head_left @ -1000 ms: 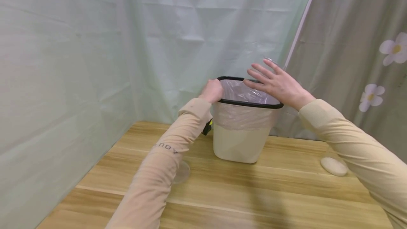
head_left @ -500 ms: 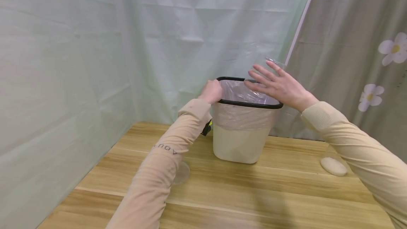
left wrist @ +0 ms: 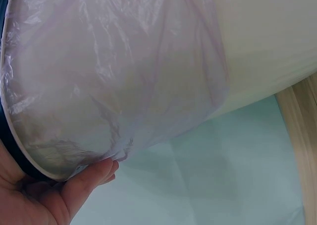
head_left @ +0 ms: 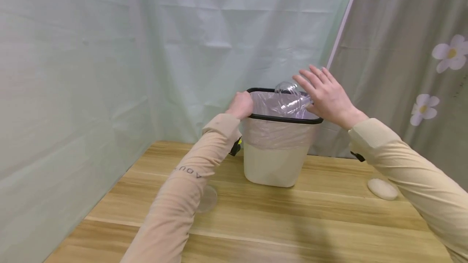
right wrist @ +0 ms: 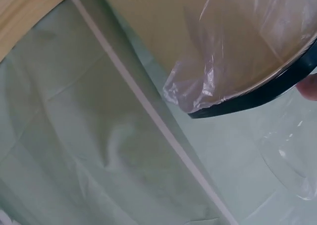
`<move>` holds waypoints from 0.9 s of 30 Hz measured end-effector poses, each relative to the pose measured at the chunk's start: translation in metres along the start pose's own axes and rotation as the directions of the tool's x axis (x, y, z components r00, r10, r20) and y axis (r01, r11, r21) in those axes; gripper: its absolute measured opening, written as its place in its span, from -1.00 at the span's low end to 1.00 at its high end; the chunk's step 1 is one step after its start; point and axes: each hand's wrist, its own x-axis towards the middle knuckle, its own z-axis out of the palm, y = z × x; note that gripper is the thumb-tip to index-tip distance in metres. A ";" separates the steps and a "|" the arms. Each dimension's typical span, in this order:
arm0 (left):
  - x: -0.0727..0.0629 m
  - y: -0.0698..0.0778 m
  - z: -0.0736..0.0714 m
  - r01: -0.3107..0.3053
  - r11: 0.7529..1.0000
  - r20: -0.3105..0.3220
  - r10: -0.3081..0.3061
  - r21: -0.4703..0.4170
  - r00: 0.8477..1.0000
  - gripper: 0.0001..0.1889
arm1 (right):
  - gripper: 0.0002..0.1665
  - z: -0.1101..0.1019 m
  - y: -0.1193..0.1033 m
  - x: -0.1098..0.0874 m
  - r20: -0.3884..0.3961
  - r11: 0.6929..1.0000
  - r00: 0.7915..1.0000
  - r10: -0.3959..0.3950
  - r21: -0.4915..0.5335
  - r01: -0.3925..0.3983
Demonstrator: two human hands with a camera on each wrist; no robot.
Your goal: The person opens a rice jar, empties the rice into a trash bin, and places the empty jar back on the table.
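A cream trash bin [head_left: 272, 165] stands on the wooden table, lined with a thin clear bag [head_left: 281, 133] folded over its outside beneath a black rim ring [head_left: 289, 119]. My left hand [head_left: 242, 104] grips the bin's left rim. In the left wrist view, the left fingers [left wrist: 89, 185] curl around the rim and press on the bag. Over the mouth of the bin, a clear goblet-like cup [head_left: 290, 98] tilts to the left. My right hand [head_left: 330, 98] holds its narrower right end, mostly hidden by the palm. The cup [right wrist: 294, 160] also shows faintly in the right wrist view.
A pale round disc [head_left: 382, 189] lies on the table at the right, beside my right sleeve. Partly behind my left forearm lies a clear disc [head_left: 208, 199]. Curtains [head_left: 226, 31] hang close behind the bin and along the left side.
My right hand has turned and risen slightly, and the clear cup has tipped left over the bin's mouth, coming out from behind the fingers. The left hand keeps its hold on the rim.
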 end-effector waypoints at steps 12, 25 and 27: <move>-0.022 0.004 -0.022 0.030 0.999 0.061 -0.029 -0.025 0.998 -0.69 | 0.14 -0.003 -0.012 0.004 0.102 0.841 0.879 0.465 0.260 -0.475; -0.023 0.002 -0.023 0.042 0.999 0.057 -0.043 0.015 0.997 -0.70 | 0.00 -0.015 -0.021 0.008 0.302 0.407 0.616 0.728 0.532 -0.742; -0.023 0.003 -0.024 0.040 0.999 0.065 -0.042 0.028 0.997 -0.71 | -0.02 -0.017 -0.021 0.008 0.330 0.354 0.589 0.738 0.554 -0.753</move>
